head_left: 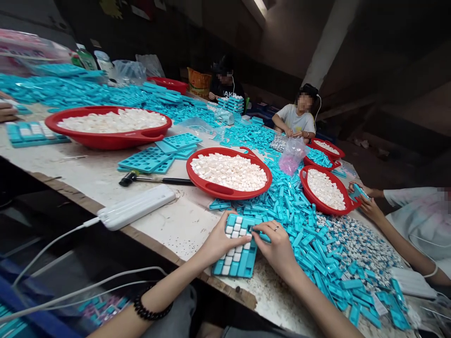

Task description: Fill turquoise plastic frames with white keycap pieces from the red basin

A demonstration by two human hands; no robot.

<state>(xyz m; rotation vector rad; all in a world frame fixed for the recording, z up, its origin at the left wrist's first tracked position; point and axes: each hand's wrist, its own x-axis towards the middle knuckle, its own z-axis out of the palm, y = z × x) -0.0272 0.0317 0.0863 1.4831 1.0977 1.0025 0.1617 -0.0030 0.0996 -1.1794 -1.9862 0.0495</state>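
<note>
A flat turquoise plastic board (pixel 242 266) with rows of small white square caps (pixel 228 260) lies tilted near the table's front edge. My left hand (pixel 219 238) grips its left side, the thumb laid across the caps and the fingers partly hidden at the far corner. At the board's right side, my right hand (pixel 276 249) has thumb and fingers closed in a pinch close to the surface; whatever they hold is too small or hidden to name. Just beyond the board stands a red basin (pixel 229 191) heaped with white caps.
Loose turquoise pieces (pixel 292 220) and small white-blue bits (pixel 355 244) cover the table's right side. A hammer (pixel 158 180), a white power bank-like box (pixel 137 206) with a cable, stacked boards (pixel 146 159) and another red basin (pixel 112 141) lie leftward. Several co-workers sit around.
</note>
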